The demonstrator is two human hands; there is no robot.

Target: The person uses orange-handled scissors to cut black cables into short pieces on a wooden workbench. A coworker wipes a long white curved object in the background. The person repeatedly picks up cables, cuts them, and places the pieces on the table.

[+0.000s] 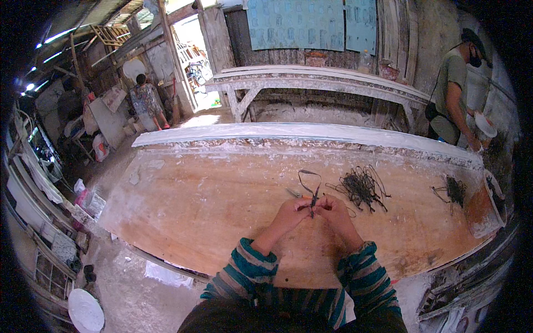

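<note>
My left hand [290,213] and my right hand [335,211] meet over the middle of a wide wooden worktable [211,211]. Both pinch one thin dark wire piece [311,186], whose loop stands up above my fingers while its ends twist together between my fingertips. A tangled pile of dark wire pieces [361,187] lies on the table just right of my right hand. A smaller bundle of wire [455,190] rests farther right. Striped teal sleeves cover both my forearms.
A long white plaster moulding [300,133] runs along the table's far edge. A white-crusted bucket [488,208] stands at the right end. A person with a white bowl [484,125] works at the far right; another person [147,102] stands far left by the doorway. A second bench [316,77] is behind.
</note>
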